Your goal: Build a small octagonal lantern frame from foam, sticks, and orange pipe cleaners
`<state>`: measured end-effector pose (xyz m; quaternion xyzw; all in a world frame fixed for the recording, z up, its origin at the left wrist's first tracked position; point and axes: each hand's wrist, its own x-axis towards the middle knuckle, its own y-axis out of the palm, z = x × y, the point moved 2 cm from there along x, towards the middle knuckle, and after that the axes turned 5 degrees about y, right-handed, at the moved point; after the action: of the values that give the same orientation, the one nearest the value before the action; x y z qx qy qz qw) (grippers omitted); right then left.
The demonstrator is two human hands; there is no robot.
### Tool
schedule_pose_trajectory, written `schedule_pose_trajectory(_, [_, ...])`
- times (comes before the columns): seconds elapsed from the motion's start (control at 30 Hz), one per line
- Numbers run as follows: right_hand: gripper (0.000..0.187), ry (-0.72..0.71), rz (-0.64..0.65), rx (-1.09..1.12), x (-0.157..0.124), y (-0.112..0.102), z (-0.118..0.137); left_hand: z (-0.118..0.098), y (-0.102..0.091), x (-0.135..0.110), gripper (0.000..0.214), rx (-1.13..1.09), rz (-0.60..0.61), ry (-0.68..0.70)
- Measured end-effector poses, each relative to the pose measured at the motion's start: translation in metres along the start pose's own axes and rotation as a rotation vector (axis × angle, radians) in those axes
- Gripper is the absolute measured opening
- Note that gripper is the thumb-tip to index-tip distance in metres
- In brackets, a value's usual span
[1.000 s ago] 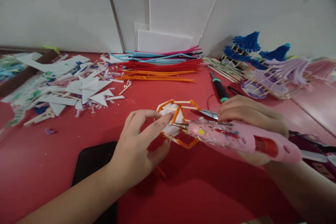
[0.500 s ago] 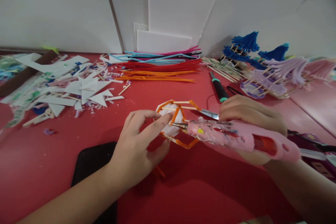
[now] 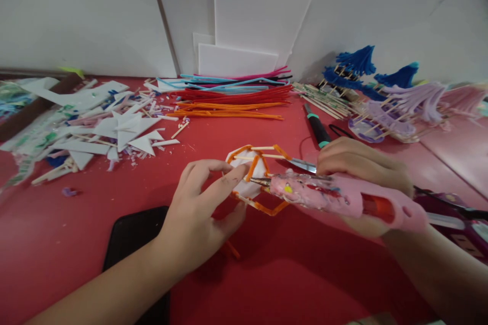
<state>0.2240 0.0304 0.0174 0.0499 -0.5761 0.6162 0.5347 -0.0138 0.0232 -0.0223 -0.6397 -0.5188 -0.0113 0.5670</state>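
In the middle of the red table, my left hand (image 3: 208,198) is closed on a small frame of orange pipe cleaners and wooden sticks on a white base (image 3: 249,190). From the right, my right hand (image 3: 364,170) grips a pink hot glue gun (image 3: 320,195), smeared with glue and specks of colour. Its metal nozzle (image 3: 260,181) points left at an orange piece near my left fingertips; whether it touches is too fine to tell. My left fingers hide part of the frame. A loose orange pipe cleaner end (image 3: 232,250) lies below the left hand.
A black phone-like slab (image 3: 133,233) lies under my left forearm. White scraps (image 3: 122,129) cover the left side. Pipe cleaners in bundles (image 3: 232,95) and white boards (image 3: 259,15) are at the back. Right stand a black-and-teal handled tool (image 3: 317,127) and blue tasselled models (image 3: 358,61).
The glue gun and my right hand have shifted very slightly left, the gun's rear end dropping a little. My left hand and the frame stay almost still.
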Motion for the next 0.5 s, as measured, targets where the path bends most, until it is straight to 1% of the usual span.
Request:
schedule_pose_trajectory(0.13, [0.013,-0.018,0.004,-0.031,0.0001,-0.0019,-0.0025,-0.0002,0.0,0.001,0.044,0.009,-0.005,-0.014])
schedule_pose_trajectory(0.3, [0.008,0.005,-0.067,-0.085,-0.0003,-0.0069,-0.0025,0.0016,0.0006,0.0001,0.045,-0.005,0.004,-0.037])
schedule_pose_trajectory(0.37, [0.009,0.005,-0.035,-0.074,-0.0011,-0.006,-0.0001,0.0013,0.0005,-0.0004,0.047,-0.016,0.017,-0.023])
schedule_pose_trajectory(0.43, [0.012,0.002,0.024,-0.039,-0.0025,-0.0036,0.0025,0.0005,0.0,-0.0001,0.048,-0.019,0.029,-0.019])
schedule_pose_trajectory(0.5, [0.017,0.002,0.047,-0.002,-0.0041,-0.0026,0.003,0.0004,-0.0005,0.0008,0.047,-0.011,0.038,-0.051])
